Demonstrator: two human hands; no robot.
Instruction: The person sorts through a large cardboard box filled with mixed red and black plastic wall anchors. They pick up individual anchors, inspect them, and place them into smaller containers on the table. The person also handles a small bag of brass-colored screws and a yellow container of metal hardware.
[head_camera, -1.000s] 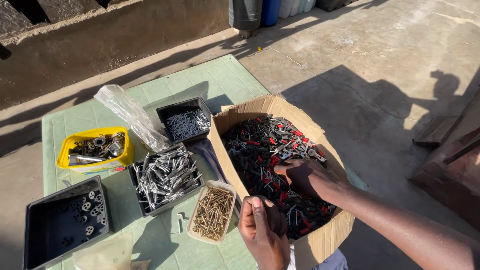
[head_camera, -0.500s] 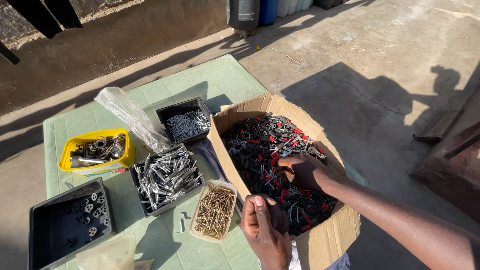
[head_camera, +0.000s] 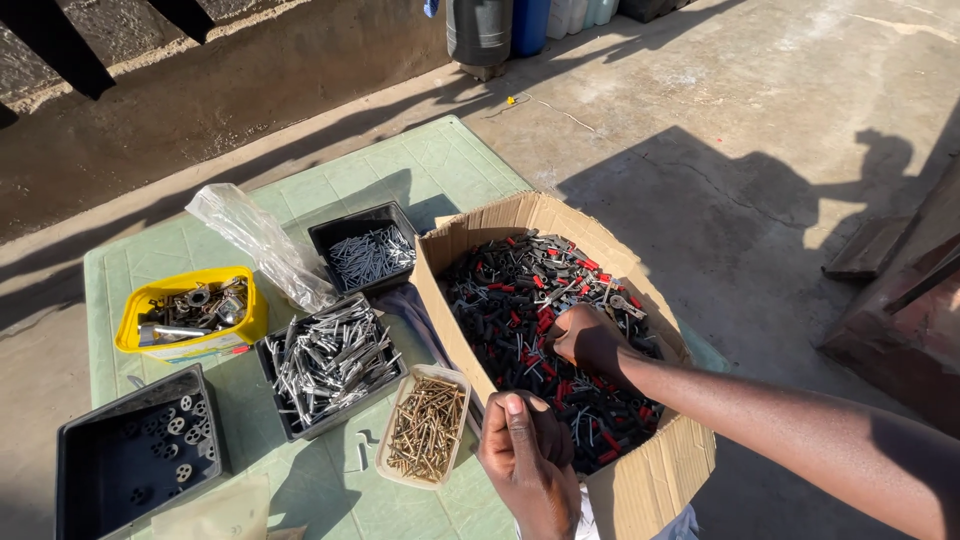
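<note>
An open cardboard box (head_camera: 445, 250) stands on the green table (head_camera: 440, 160), full of small black and red plastic pieces mixed with metal screws (head_camera: 510, 290). My right hand (head_camera: 590, 340) reaches in from the right, its fingers curled down into the pile near the box's middle; whatever they grip is hidden. My left hand (head_camera: 525, 460) hovers at the box's near left corner as a closed fist with the thumb up, and nothing shows in it. It is just right of a shallow beige tray of brass-coloured screws (head_camera: 425, 425).
Left of the box stand a black tray of long silver nails (head_camera: 330, 360), a black tub of small nails (head_camera: 370, 250), a yellow tub of metal parts (head_camera: 190, 310), a black tray of washers (head_camera: 140, 455) and a crumpled clear plastic bag (head_camera: 255, 240). Concrete ground surrounds the table.
My right hand has shifted slightly left within the pile. My left fist has stayed where it was.
</note>
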